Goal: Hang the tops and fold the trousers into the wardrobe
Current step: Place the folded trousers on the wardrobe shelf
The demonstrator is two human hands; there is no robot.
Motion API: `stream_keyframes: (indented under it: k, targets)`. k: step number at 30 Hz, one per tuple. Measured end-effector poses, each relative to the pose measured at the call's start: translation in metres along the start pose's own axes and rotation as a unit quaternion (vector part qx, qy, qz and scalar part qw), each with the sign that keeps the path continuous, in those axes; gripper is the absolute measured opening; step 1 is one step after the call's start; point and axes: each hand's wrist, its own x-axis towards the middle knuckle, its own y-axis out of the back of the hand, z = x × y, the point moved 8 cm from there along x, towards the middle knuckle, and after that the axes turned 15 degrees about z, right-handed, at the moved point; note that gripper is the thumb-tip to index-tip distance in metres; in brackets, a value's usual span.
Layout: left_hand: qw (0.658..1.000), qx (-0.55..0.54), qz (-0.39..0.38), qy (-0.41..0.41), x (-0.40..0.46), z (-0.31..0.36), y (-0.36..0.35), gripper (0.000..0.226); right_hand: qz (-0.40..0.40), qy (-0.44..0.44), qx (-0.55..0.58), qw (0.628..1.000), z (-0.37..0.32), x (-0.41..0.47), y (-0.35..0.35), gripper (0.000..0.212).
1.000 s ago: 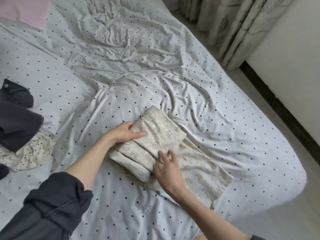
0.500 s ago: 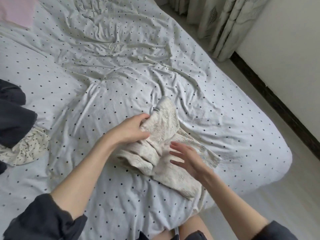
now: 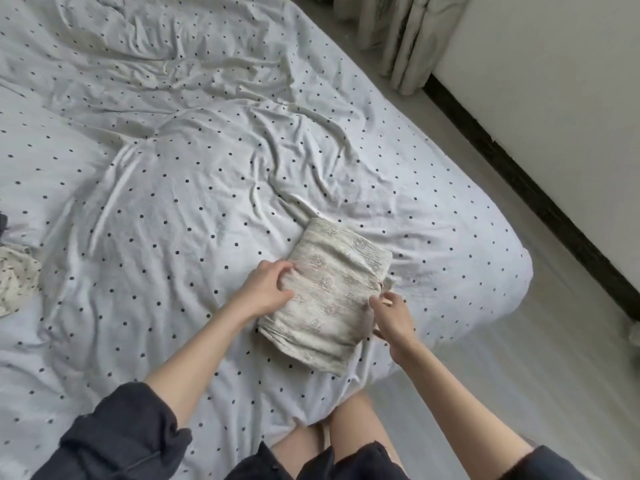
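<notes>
Since half a second ago the loose cream printed trousers (image 3: pixel 332 289) have been closed into a compact bundle on the dotted bedsheet (image 3: pixel 173 202). The left hand (image 3: pixel 266 289) pinches its near-left edge, the right hand (image 3: pixel 389 317) pinches the opposite edge, likely squaring the fold.

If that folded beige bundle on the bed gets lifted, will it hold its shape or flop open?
Probably floppy: the folded trousers are soft cloth, creased and sagging at the edges. They look light, barely denting the dotted sheet. Lifted from one side, the layers would likely slip open, so the left hand and right hand gripping opposite edges seems wise.
</notes>
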Motion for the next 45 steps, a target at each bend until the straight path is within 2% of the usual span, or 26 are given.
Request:
stream_keyframes:
  k: [3,5,8,12,15,17,18,20,21,23,25,28,30,35,39,42,45]
  targets:
    - [0.995,-0.064,0.049,0.050,-0.010,-0.024,-0.003,0.059,0.118,0.166,-0.129,0.970,-0.027,0.009,0.017,0.053]
    - [0.985,-0.131,0.061,0.098,-0.018,-0.041,-0.008,0.061,0.139,0.280,-0.187,0.931,-0.057,0.010,0.015,0.052]
    - [0.964,-0.209,0.063,0.150,-0.028,-0.058,-0.019,0.059,0.080,0.392,-0.244,0.884,-0.097,0.018,-0.005,0.047]
    - [0.937,-0.266,0.095,0.204,-0.041,-0.070,-0.026,0.055,-0.017,0.424,-0.261,0.867,-0.122,0.035,-0.035,0.042]
    - [0.915,-0.286,0.132,0.252,-0.058,-0.080,-0.039,0.059,-0.080,0.399,-0.314,0.858,-0.118,0.056,-0.049,0.025]
    - [0.880,-0.332,0.139,0.310,-0.074,-0.088,-0.059,0.052,-0.134,0.337,-0.313,0.878,-0.114,0.071,-0.053,0.025]
    - [0.845,-0.386,0.134,0.344,-0.083,-0.089,-0.073,0.047,-0.159,0.315,-0.314,0.881,-0.114,0.078,-0.057,0.026]
    - [0.763,-0.495,0.124,0.397,-0.095,-0.083,-0.099,0.043,-0.200,0.307,-0.339,0.867,-0.119,0.087,-0.062,0.027]
    - [0.737,-0.526,0.120,0.408,-0.097,-0.080,-0.105,0.043,-0.226,0.287,-0.339,0.867,-0.120,0.089,-0.064,0.030]
    - [0.669,-0.592,0.147,0.426,-0.097,-0.073,-0.119,0.038,-0.318,0.213,-0.335,0.861,-0.119,0.091,-0.073,0.042]
    - [0.636,-0.623,0.162,0.425,-0.091,-0.065,-0.125,0.035,-0.379,0.159,-0.351,0.842,-0.121,0.096,-0.082,0.050]
    - [0.615,-0.648,0.154,0.422,-0.088,-0.060,-0.134,0.031,-0.426,0.121,-0.400,0.802,-0.118,0.096,-0.095,0.050]
    - [0.599,-0.656,0.158,0.432,-0.088,-0.062,-0.140,0.033,-0.441,0.086,-0.410,0.793,-0.113,0.096,-0.102,0.052]
    - [0.609,-0.605,0.219,0.465,-0.088,-0.070,-0.139,0.014,-0.461,0.024,-0.411,0.786,-0.111,0.091,-0.106,0.034]
    - [0.617,-0.591,0.239,0.462,-0.096,-0.072,-0.127,0.007,-0.401,0.074,-0.447,0.796,-0.121,0.087,-0.100,0.013]
    - [0.607,-0.604,0.252,0.451,-0.112,-0.067,-0.115,0.007,-0.364,0.106,-0.470,0.797,-0.129,0.069,-0.094,0.012]
    - [0.574,-0.629,0.284,0.440,-0.144,-0.064,-0.102,0.009,-0.374,0.147,-0.482,0.779,-0.135,0.030,-0.095,0.014]
